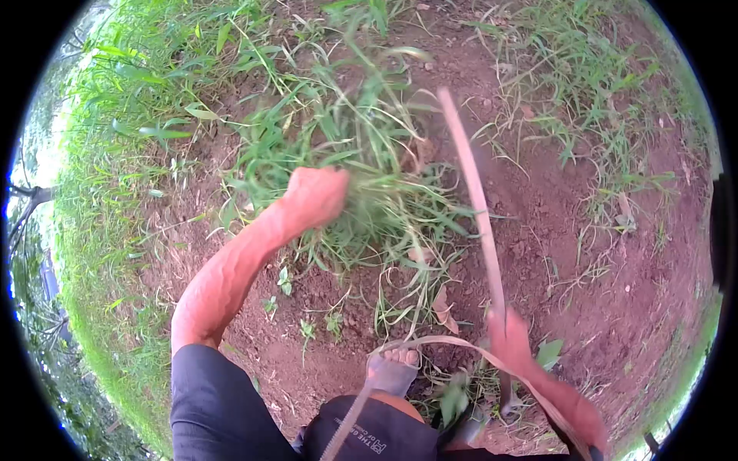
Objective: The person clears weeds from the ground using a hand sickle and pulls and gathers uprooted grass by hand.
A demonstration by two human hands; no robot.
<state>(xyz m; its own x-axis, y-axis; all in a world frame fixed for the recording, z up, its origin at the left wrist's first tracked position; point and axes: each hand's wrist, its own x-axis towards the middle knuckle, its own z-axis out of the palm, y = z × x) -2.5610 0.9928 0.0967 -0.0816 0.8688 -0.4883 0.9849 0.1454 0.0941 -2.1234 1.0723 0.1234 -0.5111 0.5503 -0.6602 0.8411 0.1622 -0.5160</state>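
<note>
My left hand [319, 196] is closed in a fist at a tuft of long green grass [377, 192], with blades spreading out on both sides of it. The grass near the fist is smeared by motion. Lower right, my right hand [509, 338] is wrapped round a long, thin wooden stick [475, 184]. Its far end points up and away over the reddish soil, to the right of the tuft. Below the hand the stick's lower end is partly hidden among leaves, so I cannot tell whether it carries a blade.
Bare reddish soil [553, 253] with dry leaves surrounds the tuft. Thicker grass [123, 154] grows at left, with sparser clumps [584, 100] at upper right. My bare foot [393, 370] stands close below. A pale strap [453, 340] loops across the bottom.
</note>
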